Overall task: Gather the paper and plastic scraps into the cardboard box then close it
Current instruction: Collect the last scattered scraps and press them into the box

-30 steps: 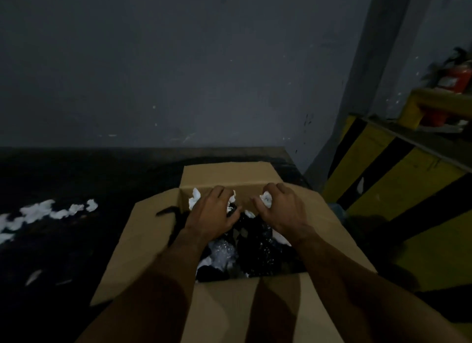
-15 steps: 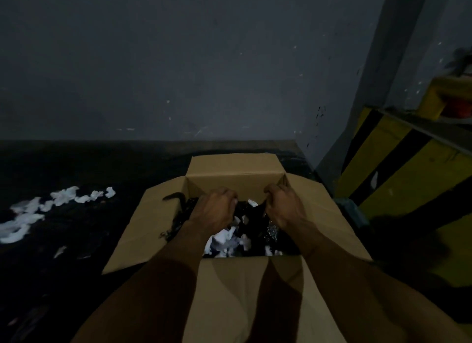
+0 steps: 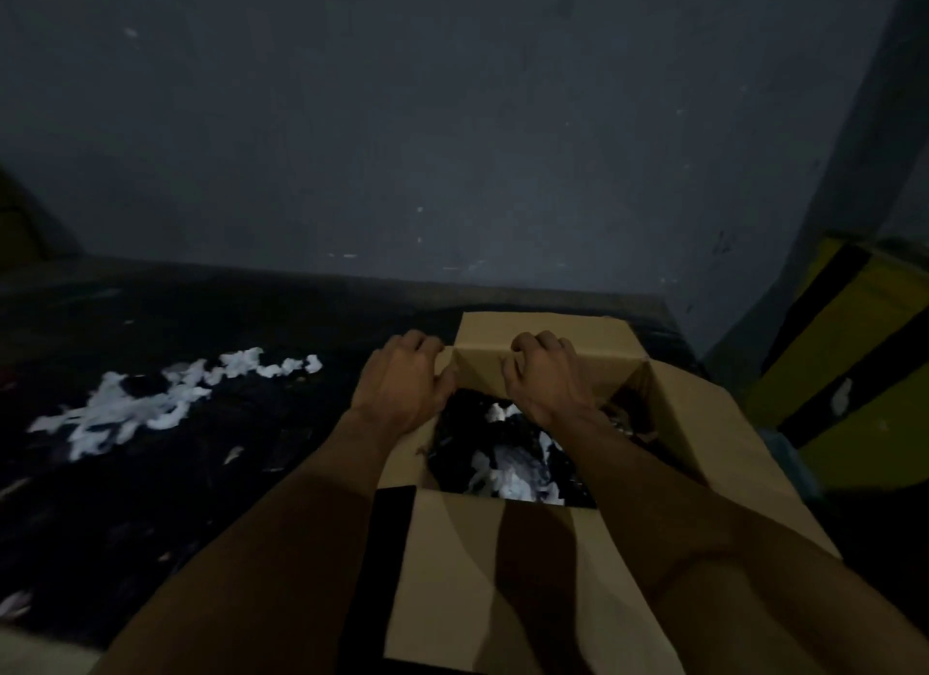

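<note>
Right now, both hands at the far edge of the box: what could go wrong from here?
1. White scraps lie on the dark floor left of the cardboard box; closing it now would likely leave them out.
2. The left hand and right hand curl over the far flap; folding it first may clash with the side flap.
3. Scraps inside sit high and may block the flaps.

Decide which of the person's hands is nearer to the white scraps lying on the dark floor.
Left. The left hand rests at the cardboard box's left corner, beside the white scraps; the right hand is farther away, on the far flap.
</note>
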A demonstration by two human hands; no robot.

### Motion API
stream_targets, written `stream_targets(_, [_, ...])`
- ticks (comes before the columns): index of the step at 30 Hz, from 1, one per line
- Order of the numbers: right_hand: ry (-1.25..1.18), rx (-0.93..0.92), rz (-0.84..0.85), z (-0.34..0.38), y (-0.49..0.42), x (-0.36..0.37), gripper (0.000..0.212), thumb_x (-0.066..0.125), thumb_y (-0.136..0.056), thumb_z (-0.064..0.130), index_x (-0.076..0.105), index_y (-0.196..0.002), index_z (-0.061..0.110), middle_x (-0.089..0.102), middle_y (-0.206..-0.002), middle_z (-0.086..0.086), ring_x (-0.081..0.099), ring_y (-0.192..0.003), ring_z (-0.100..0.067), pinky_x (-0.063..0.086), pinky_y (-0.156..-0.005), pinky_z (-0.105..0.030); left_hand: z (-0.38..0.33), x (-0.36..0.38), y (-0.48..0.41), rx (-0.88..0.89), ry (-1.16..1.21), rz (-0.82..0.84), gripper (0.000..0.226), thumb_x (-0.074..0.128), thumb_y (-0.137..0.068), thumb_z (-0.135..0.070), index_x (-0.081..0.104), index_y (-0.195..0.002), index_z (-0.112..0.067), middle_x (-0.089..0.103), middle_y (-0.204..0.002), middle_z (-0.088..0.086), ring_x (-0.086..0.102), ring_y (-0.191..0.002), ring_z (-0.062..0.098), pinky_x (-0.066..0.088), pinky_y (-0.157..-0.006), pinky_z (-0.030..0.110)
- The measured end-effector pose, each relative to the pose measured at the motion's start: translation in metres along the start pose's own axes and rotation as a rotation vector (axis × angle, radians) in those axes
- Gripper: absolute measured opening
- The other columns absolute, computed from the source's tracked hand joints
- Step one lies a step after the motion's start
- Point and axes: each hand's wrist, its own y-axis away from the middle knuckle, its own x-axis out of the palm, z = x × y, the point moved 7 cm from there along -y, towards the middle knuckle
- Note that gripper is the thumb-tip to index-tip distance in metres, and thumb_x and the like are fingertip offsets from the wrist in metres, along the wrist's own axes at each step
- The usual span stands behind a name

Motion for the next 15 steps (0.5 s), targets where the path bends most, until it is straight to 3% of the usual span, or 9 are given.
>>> stream_targets(7, [-0.067, -0.121, 0.020, 0.124, -0.016, 0.027, 0.035, 0.040, -0.096, 0.044, 0.056, -0.112, 0.017, 0.055, -0.114, -0.010, 0.051, -0.104, -0.029, 0.046, -0.084, -0.041, 0.103, -0.051, 0.039, -0.124, -0.033, -0.042, 0.042, 0.049, -0.092, -0.045, 0.059, -0.116, -0.011, 0.059, -0.117, 0.013, 0.055, -0.106, 0.031, 0.048, -0.088, 0.045])
stream_targets(11, [-0.093, -0.169, 0.035, 0.206, -0.018, 0.050, 0.036, 0.040, -0.097, 0.043, 0.056, -0.113, 0.015, 0.055, -0.114, -0.011, 0.051, -0.105, -0.030, 0.047, -0.086, -0.043, 0.174, -0.082, 0.073, -0.162, -0.074, -0.110, 0.040, 0.051, -0.090, -0.042, 0.062, -0.110, -0.010, 0.063, -0.110, 0.015, 0.058, -0.099, 0.033, 0.048, -0.081, 0.040])
stream_targets(15, [-0.123, -0.186, 0.028, 0.293, -0.013, 0.078, 0.037, 0.041, -0.095, 0.043, 0.057, -0.113, 0.015, 0.055, -0.116, -0.012, 0.051, -0.107, -0.031, 0.047, -0.086, -0.044, 0.251, -0.112, 0.112, -0.213, -0.123, -0.090, 0.042, 0.049, -0.092, -0.044, 0.060, -0.117, -0.011, 0.060, -0.117, 0.012, 0.056, -0.105, 0.030, 0.049, -0.086, 0.041])
